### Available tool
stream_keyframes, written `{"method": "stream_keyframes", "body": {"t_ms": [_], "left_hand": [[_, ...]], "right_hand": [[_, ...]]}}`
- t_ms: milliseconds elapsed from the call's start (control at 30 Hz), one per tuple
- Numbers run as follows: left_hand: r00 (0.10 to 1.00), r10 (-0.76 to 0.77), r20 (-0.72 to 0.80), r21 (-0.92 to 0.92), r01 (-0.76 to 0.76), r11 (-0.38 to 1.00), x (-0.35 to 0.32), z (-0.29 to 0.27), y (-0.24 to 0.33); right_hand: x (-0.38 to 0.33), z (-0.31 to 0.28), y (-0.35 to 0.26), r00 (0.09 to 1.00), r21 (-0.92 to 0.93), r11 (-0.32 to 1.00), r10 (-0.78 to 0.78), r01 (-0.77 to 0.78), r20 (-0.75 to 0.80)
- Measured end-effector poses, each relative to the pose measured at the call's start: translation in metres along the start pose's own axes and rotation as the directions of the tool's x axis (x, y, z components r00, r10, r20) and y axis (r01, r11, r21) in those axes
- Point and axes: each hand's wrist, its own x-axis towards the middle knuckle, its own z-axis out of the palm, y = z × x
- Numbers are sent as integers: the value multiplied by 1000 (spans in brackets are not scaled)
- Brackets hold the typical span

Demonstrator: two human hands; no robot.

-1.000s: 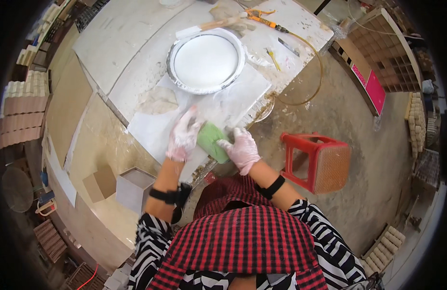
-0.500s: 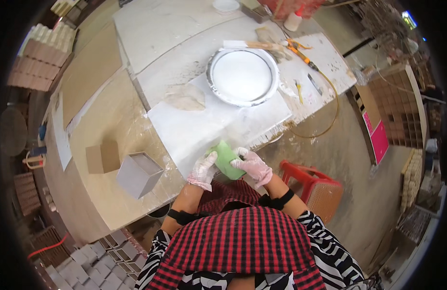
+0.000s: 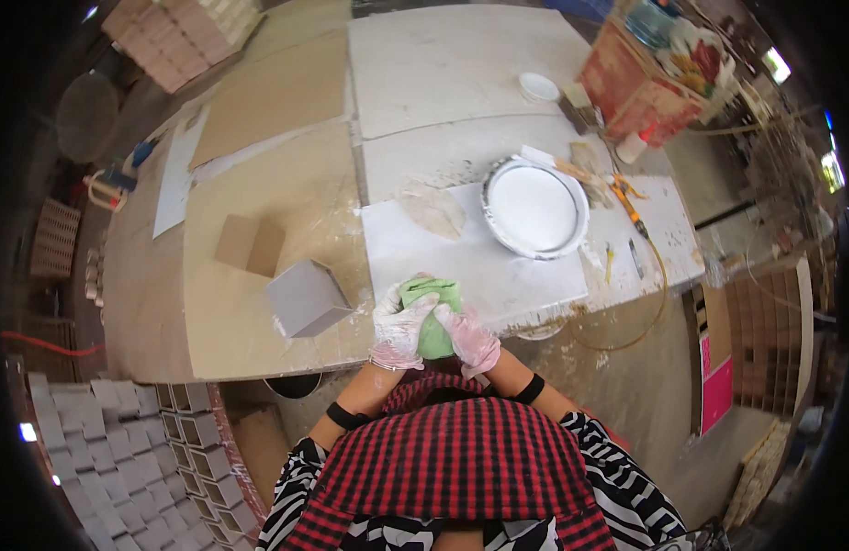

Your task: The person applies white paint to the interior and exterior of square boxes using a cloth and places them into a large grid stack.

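A folded green cloth (image 3: 436, 341) is bunched between my two hands at the near edge of the worktable. My left hand (image 3: 401, 326), in a white-smeared glove, is closed around its left side. From the other side my right hand (image 3: 470, 337), in a pinkish glove with white smears, grips the cloth, fingers pressed into it. To the left on the table stands a grey box (image 3: 307, 301), with a brown open box (image 3: 250, 245) just behind it. Beyond my hands and to the right sits a round tub of white liquid (image 3: 534, 209).
A brush (image 3: 555, 163) lies across the tub's far rim. Right of it are an orange-handled tool with a hose (image 3: 630, 207), a small knife (image 3: 636, 258) and a white bottle (image 3: 632, 147). Stacked grey boxes (image 3: 103, 450) fill the lower left. A pink panel (image 3: 716, 397) stands at right.
My view has swung, so the table things appear farther right. The cloth, spread between my hands before, is now folded and squeezed, and my hands have come closer together.
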Motion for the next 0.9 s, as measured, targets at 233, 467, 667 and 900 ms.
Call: {"method": "stream_keyframes", "body": {"t_ms": [233,467,667,900], "left_hand": [[863,372,-341,282,-284,917,-19,-73,39],[688,241,-684,244,-95,965,-57,-210,35],[934,165,-317,358,-44,933,-51,-282,-27],[998,10,55,432,-33,901,-16,-263,-15]], "right_hand": [[26,4,7,916,23,936,349,-351,-198],[61,15,22,933,-257,914,246,-313,-262],[97,106,0,998,-818,574,-60,30,-6],[151,180,17,970,-960,-154,-37,232,240]]}}
